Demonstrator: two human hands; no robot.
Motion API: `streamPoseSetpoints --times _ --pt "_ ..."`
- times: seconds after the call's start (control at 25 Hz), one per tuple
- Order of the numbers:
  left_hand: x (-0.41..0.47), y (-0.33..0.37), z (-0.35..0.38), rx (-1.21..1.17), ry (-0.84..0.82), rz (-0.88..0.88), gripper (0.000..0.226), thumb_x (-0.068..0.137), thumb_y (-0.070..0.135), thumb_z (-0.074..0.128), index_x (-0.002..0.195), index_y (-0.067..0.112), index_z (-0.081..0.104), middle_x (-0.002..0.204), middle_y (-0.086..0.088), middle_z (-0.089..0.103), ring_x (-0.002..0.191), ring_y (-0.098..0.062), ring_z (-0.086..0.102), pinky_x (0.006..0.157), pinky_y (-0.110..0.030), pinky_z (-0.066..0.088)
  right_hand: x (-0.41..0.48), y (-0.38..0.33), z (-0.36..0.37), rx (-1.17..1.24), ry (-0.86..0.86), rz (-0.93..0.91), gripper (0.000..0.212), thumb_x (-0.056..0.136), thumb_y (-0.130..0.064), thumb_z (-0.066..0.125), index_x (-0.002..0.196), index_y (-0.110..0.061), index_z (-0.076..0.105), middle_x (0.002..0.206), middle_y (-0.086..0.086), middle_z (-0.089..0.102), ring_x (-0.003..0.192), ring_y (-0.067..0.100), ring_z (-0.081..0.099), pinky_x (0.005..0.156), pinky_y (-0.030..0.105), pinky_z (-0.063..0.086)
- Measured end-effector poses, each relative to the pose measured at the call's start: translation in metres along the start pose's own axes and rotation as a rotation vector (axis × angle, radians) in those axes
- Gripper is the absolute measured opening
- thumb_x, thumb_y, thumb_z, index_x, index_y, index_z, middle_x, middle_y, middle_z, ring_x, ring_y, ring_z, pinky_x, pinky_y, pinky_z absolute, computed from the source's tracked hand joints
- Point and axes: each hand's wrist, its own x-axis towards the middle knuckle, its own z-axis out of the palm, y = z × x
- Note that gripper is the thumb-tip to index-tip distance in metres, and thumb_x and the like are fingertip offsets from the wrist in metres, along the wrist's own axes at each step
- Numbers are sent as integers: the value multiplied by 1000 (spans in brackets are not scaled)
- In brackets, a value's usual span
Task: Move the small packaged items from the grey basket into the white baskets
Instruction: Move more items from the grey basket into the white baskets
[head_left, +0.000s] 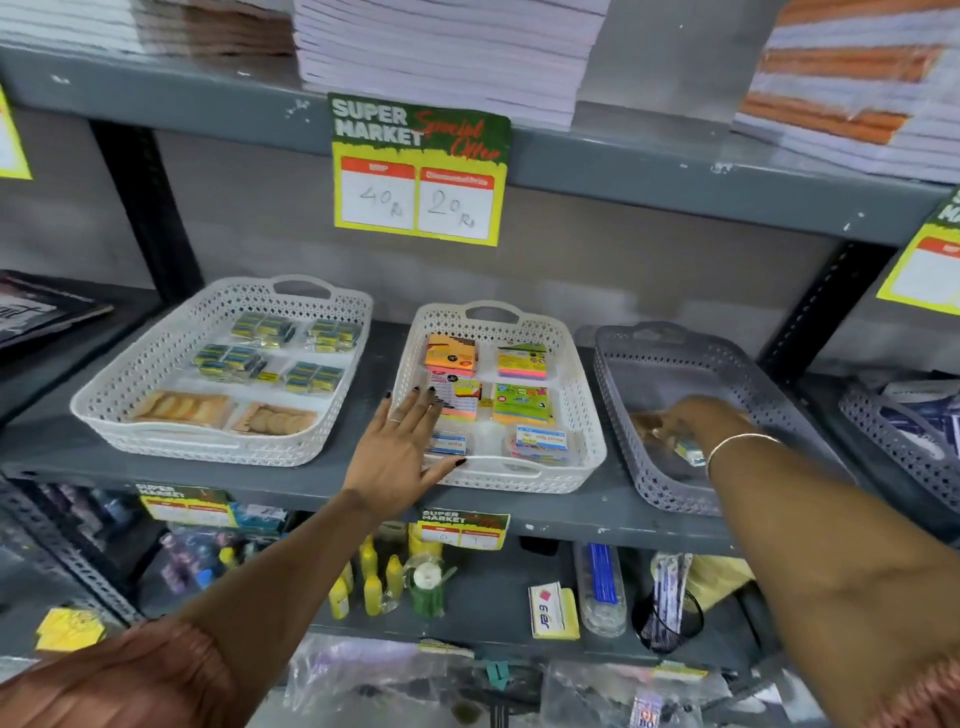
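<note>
Grey basket (727, 364) holds right hand (675, 423) (fingers blurred)

Dark polish is seen on the nails of the left hand (397, 457), a thin ring on one finger. A slim metal bangle is worn above the right hand (675, 421). Rust-coloured gathered sleeves are visible.
</note>
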Motion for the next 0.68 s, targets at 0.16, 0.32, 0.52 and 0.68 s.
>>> streamPoseSetpoints --times 0.16,0.32,0.52,0.68 --pt "-13 -49 -26 94 42 -69 89 85 69 1 138 6 34 146 -13 36 136 -26 28 112 -41 7 -30 -48 -31 14 82 -111 38 90 -15 58 127 -4 59 139 12 54 117 28 56 98 34 44" --pt "-44 -142 -48 124 21 -175 87 87 66 2 134 3 40 142 -16 41 132 -31 35 107 -43 13 -60 -151 -37 206 262 -265 25 69 -29 68 89 -13 68 92 12 63 86 23 58 80 30 48" --pt "-102 -257 -57 161 -41 -222 90 86 67 4 131 2 45 139 -17 46 131 -30 38 106 -40 10 -107 -312 -10 215 394 -476 48 75 -34 68 114 -6 67 118 18 67 113 30 64 92 30 50" --pt "-110 -290 -53 172 -87 -124 86 87 65 6 132 4 45 139 -14 47 131 -26 37 109 -38 16 -118 -382 20 140 310 -595 51 78 -37 67 117 -4 63 126 19 61 114 33 59 84 30 49"
